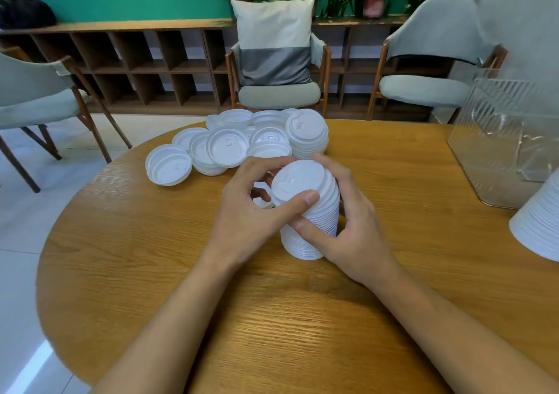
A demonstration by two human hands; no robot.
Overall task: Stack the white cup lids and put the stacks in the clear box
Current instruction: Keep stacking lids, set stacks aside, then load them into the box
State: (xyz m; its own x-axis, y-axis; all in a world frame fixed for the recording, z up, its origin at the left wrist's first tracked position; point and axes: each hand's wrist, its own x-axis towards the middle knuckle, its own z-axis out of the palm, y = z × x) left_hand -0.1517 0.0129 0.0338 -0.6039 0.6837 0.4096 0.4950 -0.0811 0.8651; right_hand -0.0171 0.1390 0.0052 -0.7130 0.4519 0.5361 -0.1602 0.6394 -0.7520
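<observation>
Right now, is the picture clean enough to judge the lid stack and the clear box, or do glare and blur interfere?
Head view: the lid stack between the left hand and right hand is sharp and evenly lit. Head view: the clear box, near the right edge, is blurred and bent, its ribbed walls catching highlights. Head view: the table rim bows from the wide lens.

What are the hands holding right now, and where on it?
Both hold the tall stack of lids by its sides: left hand at the upper left, thumb on the top rim; right hand round the right side.
</observation>
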